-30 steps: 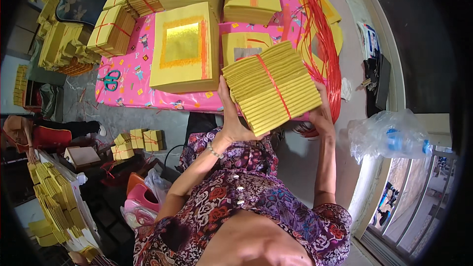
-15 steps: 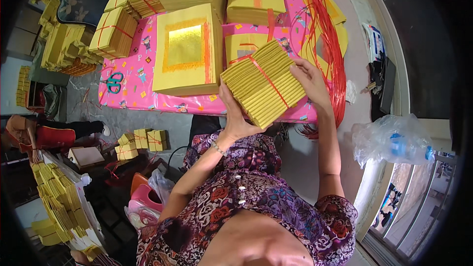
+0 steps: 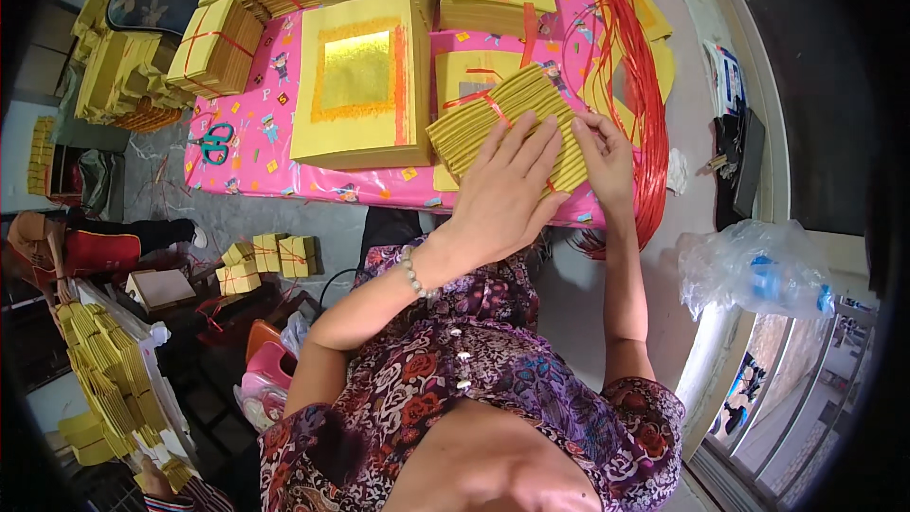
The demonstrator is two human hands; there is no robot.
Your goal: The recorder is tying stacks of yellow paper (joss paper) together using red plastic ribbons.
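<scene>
A bundle of folded yellow paper [image 3: 531, 90], its pleated edges facing up, sits tilted at the near edge of the table. Red plastic ribbon [image 3: 497, 108] crosses it. My left hand [image 3: 502, 194] lies flat over the top of the bundle, fingers stretched and slightly apart, hiding its middle. At the bundle's right side my right hand [image 3: 609, 166] grips the edge with bent fingers. Just behind is a yellow paper packet [image 3: 464, 64] with a silver square. To the left stands a thick stack of yellow paper [image 3: 308, 128] with a gold foil square on top.
A pink printed cloth [image 3: 275, 171] covers the table. Loose red ribbon strands [image 3: 649, 161] hang over its right side. Green-handled scissors [image 3: 217, 144] lie at the left. Tied bundles [image 3: 216, 43] stand at the back left. Another person [image 3: 100, 251] is at the far left.
My left hand has moved from under the bundle's left corner to flat on its top. The bundle has tipped and shifted slightly. My right hand stays at its right edge.
</scene>
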